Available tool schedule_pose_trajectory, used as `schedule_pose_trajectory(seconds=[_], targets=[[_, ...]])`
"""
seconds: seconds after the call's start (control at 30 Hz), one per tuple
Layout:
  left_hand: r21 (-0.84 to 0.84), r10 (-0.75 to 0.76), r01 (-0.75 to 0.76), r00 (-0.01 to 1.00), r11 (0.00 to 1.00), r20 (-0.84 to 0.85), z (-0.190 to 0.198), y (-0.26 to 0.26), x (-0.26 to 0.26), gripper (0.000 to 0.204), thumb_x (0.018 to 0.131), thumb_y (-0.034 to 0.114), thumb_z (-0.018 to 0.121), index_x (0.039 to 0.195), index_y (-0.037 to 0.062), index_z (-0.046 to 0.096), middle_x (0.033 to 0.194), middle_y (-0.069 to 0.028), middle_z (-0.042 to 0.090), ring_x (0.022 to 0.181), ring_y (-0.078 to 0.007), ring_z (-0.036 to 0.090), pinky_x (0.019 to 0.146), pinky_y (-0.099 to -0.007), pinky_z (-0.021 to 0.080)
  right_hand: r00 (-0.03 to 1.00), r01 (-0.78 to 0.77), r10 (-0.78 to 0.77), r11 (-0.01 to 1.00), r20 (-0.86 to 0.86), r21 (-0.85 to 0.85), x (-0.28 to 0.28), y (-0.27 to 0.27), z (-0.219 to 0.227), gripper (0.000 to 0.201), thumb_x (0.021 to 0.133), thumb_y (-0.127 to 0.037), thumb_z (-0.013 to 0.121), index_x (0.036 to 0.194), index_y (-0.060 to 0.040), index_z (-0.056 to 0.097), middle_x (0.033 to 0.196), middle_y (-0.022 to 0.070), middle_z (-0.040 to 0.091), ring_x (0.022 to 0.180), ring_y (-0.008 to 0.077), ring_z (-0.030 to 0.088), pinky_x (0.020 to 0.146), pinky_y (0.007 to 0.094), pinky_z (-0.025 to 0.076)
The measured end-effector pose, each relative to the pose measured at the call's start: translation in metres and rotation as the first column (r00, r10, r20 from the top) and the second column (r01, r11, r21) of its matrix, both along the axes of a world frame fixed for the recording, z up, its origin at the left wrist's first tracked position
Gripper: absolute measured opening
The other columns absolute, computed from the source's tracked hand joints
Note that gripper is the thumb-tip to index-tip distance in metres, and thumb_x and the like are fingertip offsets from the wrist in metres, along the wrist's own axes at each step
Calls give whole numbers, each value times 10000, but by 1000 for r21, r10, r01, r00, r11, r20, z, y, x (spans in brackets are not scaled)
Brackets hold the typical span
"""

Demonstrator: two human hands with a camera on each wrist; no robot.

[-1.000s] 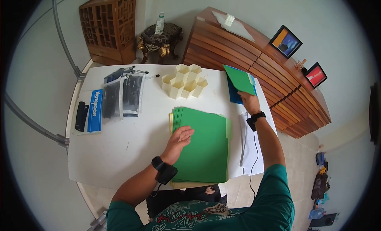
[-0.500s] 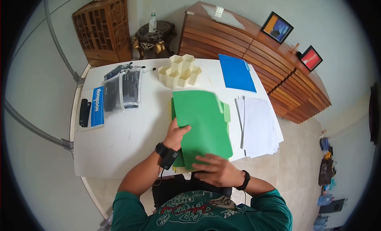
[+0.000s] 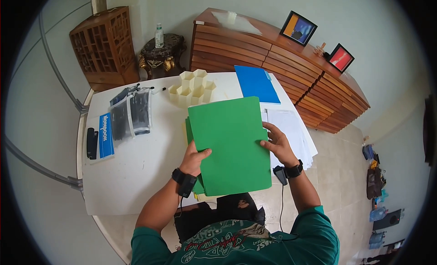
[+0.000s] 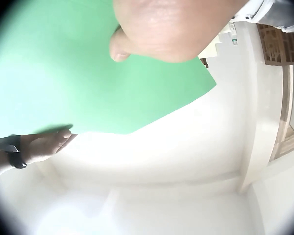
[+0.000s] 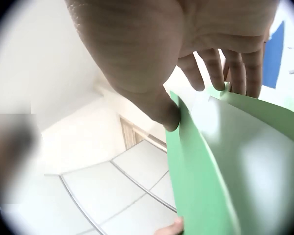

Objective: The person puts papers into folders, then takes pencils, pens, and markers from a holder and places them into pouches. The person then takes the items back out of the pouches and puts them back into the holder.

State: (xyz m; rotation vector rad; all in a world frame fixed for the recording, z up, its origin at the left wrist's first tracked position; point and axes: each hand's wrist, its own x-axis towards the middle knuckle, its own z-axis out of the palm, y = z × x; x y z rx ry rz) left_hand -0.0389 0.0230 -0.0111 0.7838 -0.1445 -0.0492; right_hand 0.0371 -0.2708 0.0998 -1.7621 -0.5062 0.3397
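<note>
A green file folder (image 3: 232,151) is held up over the stack of green folders (image 3: 189,128) at the table's near edge. At its left edge my left hand (image 3: 193,159) grips it, thumb across the front cover and fingers hidden behind. My right hand (image 3: 278,145) holds the opposite edge. In the right wrist view its thumb (image 5: 166,115) lies on one cover and its fingertips reach the other. Between the parted covers shows a pale, whitish inside (image 5: 250,142). The left wrist view has the left thumb (image 4: 120,46) against the green cover.
White papers (image 3: 291,128) lie right of the folders, a blue folder (image 3: 257,85) behind them. A cream hexagonal holder (image 3: 193,89) stands at the back. On the left of the white table (image 3: 123,178) are mesh zip pouches (image 3: 132,112), a notebook (image 3: 106,135) and a black stapler (image 3: 92,143).
My right hand came from the back right with a green folder, leaving the blue folder uncovered. My left hand took hold of the green folder, and the right moved up to its right edge.
</note>
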Motion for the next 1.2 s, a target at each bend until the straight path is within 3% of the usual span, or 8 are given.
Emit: schedule_pose_trajectory(seconds=[0.2,0.4,0.6,0.8,1.0,1.07,1.13,1.2], targets=[[10,-27,27,999,1000,23,0,2,1,529,924,-77,562,1431,-11,426,1323,-120,580,1196,-234,600,1021,-392,495,901,-63,217,922,-376,381,-7,-5,-18,603,887,-192,761,1410,1,531,1303,158,639,1142,250,641,1034,409,484],[112,63,-64,998,992,11,-3,2,0,508,935,-70,554,1424,-9,429,1306,-116,577,1185,-225,600,1016,-376,498,852,-323,402,908,-337,268,-5,-29,-52,451,872,-188,780,1261,11,667,1177,113,719,1096,206,661,1023,380,482],[174,110,-98,992,980,-60,0,3,3,448,974,-31,526,1414,-10,447,1304,-112,573,1173,-210,593,1008,-363,493,898,-234,279,957,-340,169,-20,-32,-24,358,887,-125,750,1213,13,698,1174,118,723,1095,181,650,1013,339,468],[-18,114,-115,991,993,-67,2,9,5,413,983,-18,519,1394,-8,481,1289,-112,594,1149,-217,607,985,-366,504,941,328,-322,943,-104,48,26,-132,3,158,862,50,657,944,-21,772,884,66,745,764,117,669,692,247,524],[-62,98,-103,992,993,-76,-1,15,5,429,997,19,524,1419,-11,454,1323,-146,588,1186,-265,613,1005,-402,518,884,377,-417,904,-214,-201,72,-194,-22,135,834,19,691,942,-5,768,883,58,742,787,156,689,714,290,547],[-50,92,-96,993,994,-78,-2,15,6,428,997,21,527,1418,-10,455,1324,-146,587,1187,-266,613,1008,-403,518,963,257,-107,648,248,-717,83,-209,-45,186,788,-73,764,971,-93,786,1013,164,744,903,244,698,787,371,551],[-38,111,-114,991,993,-81,-5,14,8,435,994,14,525,1423,-6,452,1325,-145,587,1189,-268,612,1011,-401,517,592,726,112,357,798,-588,69,-198,-61,204,769,-107,803,972,-112,784,1166,205,691,1030,292,675,844,418,546],[-46,122,-127,989,991,-86,-4,12,6,420,985,12,546,1398,-10,475,1292,-129,600,1154,-246,619,992,-383,519,749,557,-198,705,632,-439,53,-148,-51,190,807,-111,805,991,-75,770,1211,192,671,1069,298,671,782,377,567]])
